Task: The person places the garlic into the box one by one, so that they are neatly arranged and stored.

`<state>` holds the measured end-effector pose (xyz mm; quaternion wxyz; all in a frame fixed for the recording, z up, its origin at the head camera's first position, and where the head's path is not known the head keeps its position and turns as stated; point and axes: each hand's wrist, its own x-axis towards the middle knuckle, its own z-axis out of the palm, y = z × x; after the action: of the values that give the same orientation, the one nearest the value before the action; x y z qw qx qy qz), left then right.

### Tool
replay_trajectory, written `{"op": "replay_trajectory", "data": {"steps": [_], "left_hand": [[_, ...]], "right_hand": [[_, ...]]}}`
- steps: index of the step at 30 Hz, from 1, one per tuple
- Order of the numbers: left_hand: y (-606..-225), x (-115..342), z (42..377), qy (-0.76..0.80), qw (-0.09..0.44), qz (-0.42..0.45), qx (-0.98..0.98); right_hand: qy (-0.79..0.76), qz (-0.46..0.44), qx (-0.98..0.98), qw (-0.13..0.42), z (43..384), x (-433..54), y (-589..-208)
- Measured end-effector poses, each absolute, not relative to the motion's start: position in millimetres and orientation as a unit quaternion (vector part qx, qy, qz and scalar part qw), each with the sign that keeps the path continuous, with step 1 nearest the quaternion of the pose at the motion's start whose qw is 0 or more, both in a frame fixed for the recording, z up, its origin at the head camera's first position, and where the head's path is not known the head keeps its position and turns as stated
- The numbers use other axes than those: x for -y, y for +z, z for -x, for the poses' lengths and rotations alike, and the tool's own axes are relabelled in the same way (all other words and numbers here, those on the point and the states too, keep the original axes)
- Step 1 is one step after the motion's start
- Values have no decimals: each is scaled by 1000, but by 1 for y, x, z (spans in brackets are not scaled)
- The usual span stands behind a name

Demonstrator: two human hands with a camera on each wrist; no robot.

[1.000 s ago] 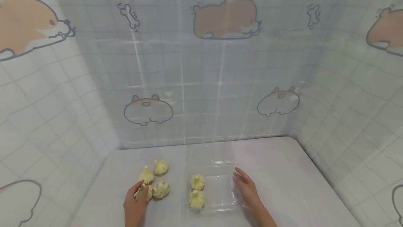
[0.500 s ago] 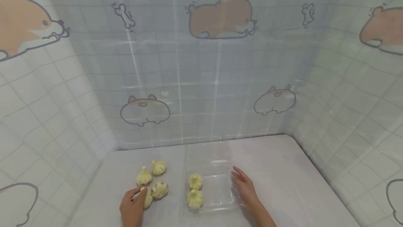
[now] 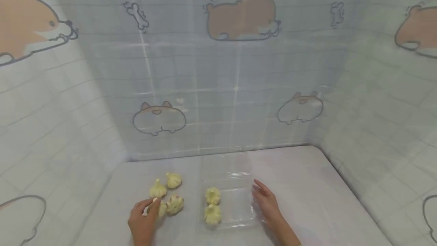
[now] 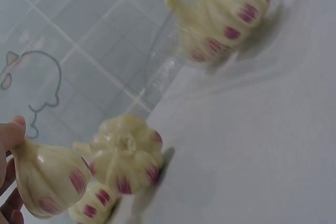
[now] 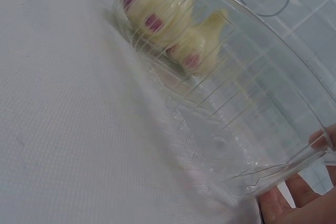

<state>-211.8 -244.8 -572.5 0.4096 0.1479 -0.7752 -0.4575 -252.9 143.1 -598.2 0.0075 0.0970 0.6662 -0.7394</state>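
Observation:
My left hand (image 3: 143, 219) pinches a garlic bulb (image 4: 52, 179) by its stem, thumb and fingers at the neck. Whether its base touches the table I cannot tell. Close by lie three more bulbs: a purple-marked garlic bulb (image 3: 175, 204), an upright garlic bulb (image 3: 157, 190) and a rear garlic bulb (image 3: 174, 180). A clear plastic container (image 3: 237, 204) stands to the right with its lid folded back. Two bulbs, a back one (image 3: 213, 195) and a front one (image 3: 213, 215), sit along its left side. My right hand (image 3: 268, 202) rests against the container's right wall, fingers fairly straight.
The white table (image 3: 307, 200) ends at a back wall (image 3: 218, 124) printed with cartoon dogs and grid lines. Similar walls flank it left and right. The container's lid (image 3: 225, 164) lies toward the back wall.
My left hand has closed its fingertips on the near-left bulb's stem and shifted it slightly away from me. The right hand stays at the container; the other bulbs have not moved.

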Motion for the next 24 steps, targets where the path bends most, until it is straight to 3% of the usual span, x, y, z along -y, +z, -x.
{"op": "replay_trajectory", "data": {"steps": [8,16,24], "left_hand": [[-553,228,215,-466,418,-96,774],[-537,204,219,-477,410,17,777],[-524,176,231,-500,361,77,783]], "right_hand": [[-740,-99,-666,12,253,-143,-595],[-743,-104,-662,12,254,-142,-595],[-740,-103,-664,9,255,-144,-598]]}}
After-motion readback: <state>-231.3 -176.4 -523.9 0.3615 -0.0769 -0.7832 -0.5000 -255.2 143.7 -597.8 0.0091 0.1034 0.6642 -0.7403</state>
